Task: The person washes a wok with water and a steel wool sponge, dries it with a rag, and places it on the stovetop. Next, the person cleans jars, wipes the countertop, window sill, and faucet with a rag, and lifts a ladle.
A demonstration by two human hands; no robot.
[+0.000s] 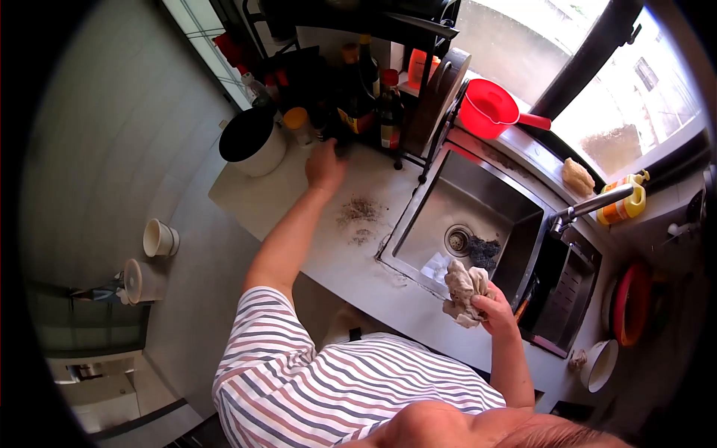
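My right hand (488, 305) is closed around a crumpled, dirty beige cloth (466, 293) above the near edge of the sink (407, 257). My left hand (326, 169) reaches to the back of the counter (299, 216), by the foot of the dark rack with bottles. Its fingertips are at a small dark item that I cannot make out. A jar with an orange lid (296, 119) stands just left of that hand. Dark crumbs (362, 211) lie scattered on the counter between my hands. In the sink are a dark scrubber (483, 252) and a white scrap (435, 267).
A white pot with a dark top (258, 149) stands at the counter's left corner. On the window sill are a red dipper (488, 109), a sponge (578, 177) and a yellow bottle (624, 200). The faucet (594, 205) rises beside the sink. A white bowl (599, 366) is at the right.
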